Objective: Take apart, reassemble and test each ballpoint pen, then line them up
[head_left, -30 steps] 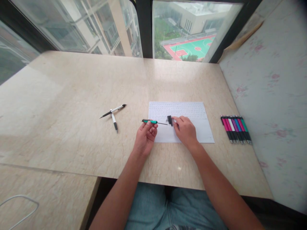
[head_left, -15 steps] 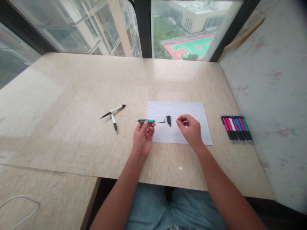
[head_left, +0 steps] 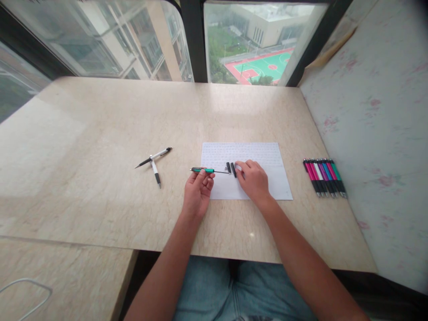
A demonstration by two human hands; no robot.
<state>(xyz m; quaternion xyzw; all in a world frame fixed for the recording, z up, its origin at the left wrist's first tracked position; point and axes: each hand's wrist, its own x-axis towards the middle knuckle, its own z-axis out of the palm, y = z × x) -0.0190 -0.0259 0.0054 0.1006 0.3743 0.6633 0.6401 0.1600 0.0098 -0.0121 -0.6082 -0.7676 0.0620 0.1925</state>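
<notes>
My left hand point(head_left: 198, 191) pinches the green barrel of a pen point(head_left: 205, 170) between thumb and fingers. A thin dark refill point(head_left: 221, 172) sticks out of the barrel toward the right, over the paper. Two short black tubular pen parts point(head_left: 228, 167) lie side by side near the refill's tip, with a tiny metallic piece beside them. My right hand point(head_left: 253, 179) is at the right-hand black part point(head_left: 233, 170); thumb and index finger are apart, their tips at its right side, seemingly touching it.
Under the hands lies a sheet of lined, written paper point(head_left: 267, 183). Two white-and-black pens point(head_left: 155, 171) rest crossed on the left. A row of several coloured pens point(head_left: 324, 177) lies near the papered wall on the right. A white cable point(head_left: 43, 290) is at lower left.
My right hand has moved left to the black parts, and its thumb and index finger have parted. The right-hand black part is tilted more. My left hand keeps holding the green pen.
</notes>
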